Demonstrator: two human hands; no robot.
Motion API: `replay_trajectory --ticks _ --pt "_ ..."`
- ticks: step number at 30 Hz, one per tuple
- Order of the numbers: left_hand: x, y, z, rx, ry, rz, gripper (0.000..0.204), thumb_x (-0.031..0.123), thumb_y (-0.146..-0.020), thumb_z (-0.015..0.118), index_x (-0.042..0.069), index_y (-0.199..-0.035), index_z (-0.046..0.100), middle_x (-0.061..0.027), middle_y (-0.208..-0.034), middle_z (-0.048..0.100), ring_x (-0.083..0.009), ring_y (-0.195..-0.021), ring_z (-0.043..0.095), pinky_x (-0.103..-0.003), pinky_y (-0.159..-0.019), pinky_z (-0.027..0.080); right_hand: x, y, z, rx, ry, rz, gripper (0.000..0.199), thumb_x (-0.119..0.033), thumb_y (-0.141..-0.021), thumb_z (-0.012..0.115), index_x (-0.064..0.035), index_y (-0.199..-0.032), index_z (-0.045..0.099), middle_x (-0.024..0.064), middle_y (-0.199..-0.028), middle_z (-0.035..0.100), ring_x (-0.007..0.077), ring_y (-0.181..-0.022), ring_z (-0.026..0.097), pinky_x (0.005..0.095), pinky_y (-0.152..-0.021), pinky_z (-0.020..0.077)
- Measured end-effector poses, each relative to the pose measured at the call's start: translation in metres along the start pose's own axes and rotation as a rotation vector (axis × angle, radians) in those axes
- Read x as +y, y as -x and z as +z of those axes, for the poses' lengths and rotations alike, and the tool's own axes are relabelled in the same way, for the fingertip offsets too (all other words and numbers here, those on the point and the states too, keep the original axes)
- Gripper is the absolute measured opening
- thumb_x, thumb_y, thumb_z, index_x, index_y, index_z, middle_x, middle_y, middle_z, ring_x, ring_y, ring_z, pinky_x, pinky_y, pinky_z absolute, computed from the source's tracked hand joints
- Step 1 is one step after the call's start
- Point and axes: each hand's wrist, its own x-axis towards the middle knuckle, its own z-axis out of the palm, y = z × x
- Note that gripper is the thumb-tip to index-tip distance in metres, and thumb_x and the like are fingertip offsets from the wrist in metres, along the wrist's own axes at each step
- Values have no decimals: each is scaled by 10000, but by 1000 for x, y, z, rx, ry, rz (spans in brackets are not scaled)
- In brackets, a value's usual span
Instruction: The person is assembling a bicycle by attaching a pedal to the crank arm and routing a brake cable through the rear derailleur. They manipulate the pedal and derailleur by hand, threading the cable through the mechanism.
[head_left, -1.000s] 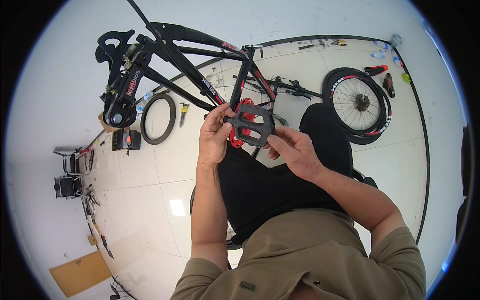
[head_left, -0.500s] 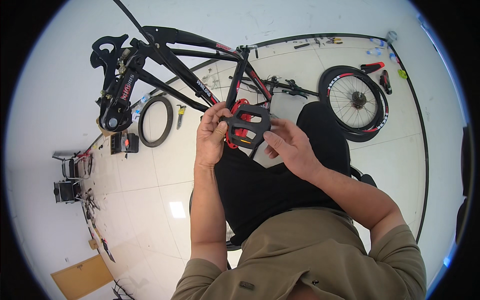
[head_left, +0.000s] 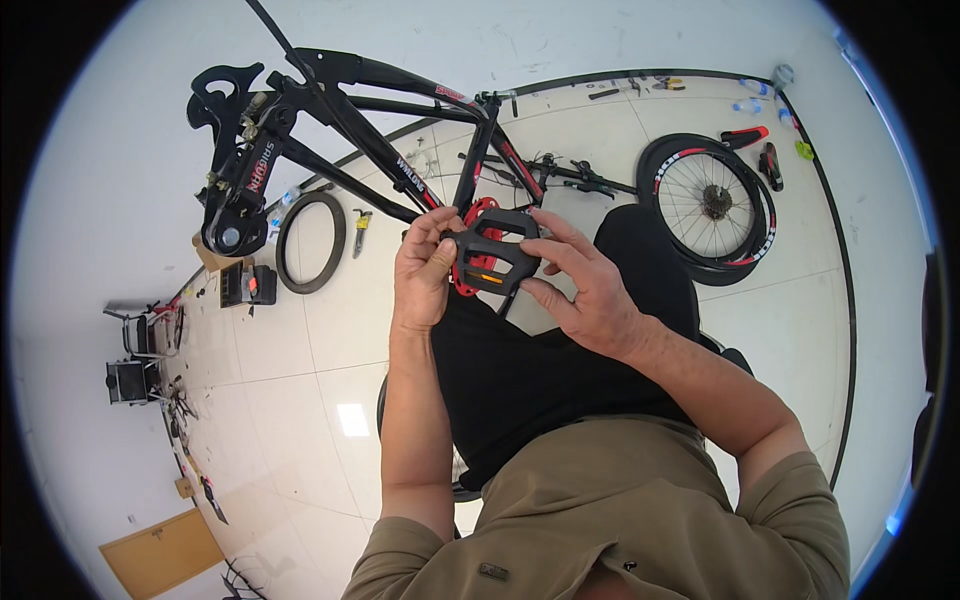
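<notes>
A black bicycle pedal [head_left: 497, 252] with an orange reflector is held up above my lap. My left hand [head_left: 424, 270] pinches its axle end between thumb and fingers. At the opposite edge my right hand [head_left: 585, 290] rests its fingertips and thumb on the pedal body, the fingers somewhat spread. Behind the pedal shows a red chainring [head_left: 466, 279], partly covered by it. The black bicycle frame [head_left: 378, 148] with red and white markings stands tilted just beyond my hands, its fork [head_left: 250, 185] toward the left.
A spoked wheel [head_left: 712, 205] lies on the floor at right, near handlebars [head_left: 575, 172]. A loose tyre [head_left: 311, 243], a yellow-black tool [head_left: 362, 232] and a dark box [head_left: 248, 284] are at left. Hand tools [head_left: 640, 88] and bottles [head_left: 748, 105] lie along the far wall.
My right hand's fingers have spread and shifted up along the pedal's right edge. The left hand keeps its pinch. The pedal has tilted slightly, and the frame appears shifted slightly right.
</notes>
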Motion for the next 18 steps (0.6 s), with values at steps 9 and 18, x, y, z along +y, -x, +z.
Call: replay_trajectory --ticks 9,18 --pt "4 6 -1 -16 154 -20 413 -52 -958 563 -19 -1368 534 -171 -1239 646 -229 -1147 638 -343 -1018 512 -1 -1 -1 9 36 -23 485 -34 -840 768 -34 -1275 554 210 -1427 488 331 -983 665 368 -792 568" --pt "1 0 4 3 -154 202 500 -155 -904 573 -21 -1383 525 -206 -1250 653 -276 -1134 661 -345 -966 563 4 -2 1 65 -72 45 388 -58 -895 732 -17 -1246 573 184 -1284 578 226 -927 672 317 -779 570"
